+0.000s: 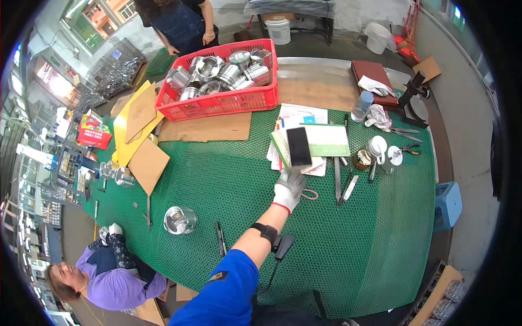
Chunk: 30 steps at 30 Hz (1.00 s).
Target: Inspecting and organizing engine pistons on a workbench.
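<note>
From the head camera, 1 gloved hand (288, 188) reached out over the green mesh mat (228, 185), fingers closed around the lower end of a dark phone (298, 146) held upright above a stack of papers (304, 142). From the way the blue sleeve (225, 288) rose out of the lower edge, I took this for the right hand (the fisheye bend made that less than certain). The left hand was not in the picture, so its state could not be told.

The phone stood tilted slightly, clear of the papers, with a green booklet (325, 140) just beside it on the right. A black wrist strap (268, 232) sat on the forearm, and a small pinkish ring (310, 194) lay on the mat just beside the glove.

To handle the phone well, I judged the grip wanted to sit lower and wider, since a knit glove slides on smooth glass; setting it flat on the papers would be steadier than on the open mesh.

Further off, a red crate (220, 100) of shiny metal pistons stood at the mat's far edge, and 1 lone piston (180, 220) sat near the left side. Files and pliers (405, 132) lay right of the papers. 2 other people worked nearby: 1 in purple (117, 285) at lower left, 1 in dark blue (182, 24) behind the crate.
</note>
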### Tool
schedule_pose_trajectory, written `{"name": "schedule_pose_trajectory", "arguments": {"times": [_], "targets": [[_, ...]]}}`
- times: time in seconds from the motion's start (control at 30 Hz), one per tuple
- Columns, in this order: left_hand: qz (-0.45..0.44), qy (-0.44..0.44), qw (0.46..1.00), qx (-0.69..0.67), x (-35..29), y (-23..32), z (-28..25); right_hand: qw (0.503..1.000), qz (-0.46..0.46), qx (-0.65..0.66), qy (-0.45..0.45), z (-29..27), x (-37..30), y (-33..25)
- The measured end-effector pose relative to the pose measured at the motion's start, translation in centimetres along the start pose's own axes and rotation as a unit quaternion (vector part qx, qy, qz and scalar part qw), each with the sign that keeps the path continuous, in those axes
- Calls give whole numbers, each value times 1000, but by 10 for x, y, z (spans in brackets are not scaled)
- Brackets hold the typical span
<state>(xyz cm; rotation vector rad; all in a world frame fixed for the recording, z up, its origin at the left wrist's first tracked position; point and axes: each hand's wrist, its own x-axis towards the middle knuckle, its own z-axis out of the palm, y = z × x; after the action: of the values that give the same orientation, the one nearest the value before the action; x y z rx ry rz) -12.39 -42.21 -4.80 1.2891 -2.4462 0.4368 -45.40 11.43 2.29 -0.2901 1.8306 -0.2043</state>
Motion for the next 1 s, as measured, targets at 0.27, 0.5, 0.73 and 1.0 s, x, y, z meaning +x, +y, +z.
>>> {"name": "schedule_pose_trajectory", "arguments": {"times": [0.27,0.5,0.73,1.0], "targets": [[-145,-372,895,-198,-14,3,-85,991,-70,-113,-6,-2,10,-31],[-317,-385,703,-508,-205,14,-199,972,-148,-180,-27,22,-11,-51],[-397,-387,696,-456,-332,4,-256,955,-180,-233,10,45,-23,-34],[-240,-519,709,-412,-374,14,-294,898,-302,-311,-68,87,72,32]]}}
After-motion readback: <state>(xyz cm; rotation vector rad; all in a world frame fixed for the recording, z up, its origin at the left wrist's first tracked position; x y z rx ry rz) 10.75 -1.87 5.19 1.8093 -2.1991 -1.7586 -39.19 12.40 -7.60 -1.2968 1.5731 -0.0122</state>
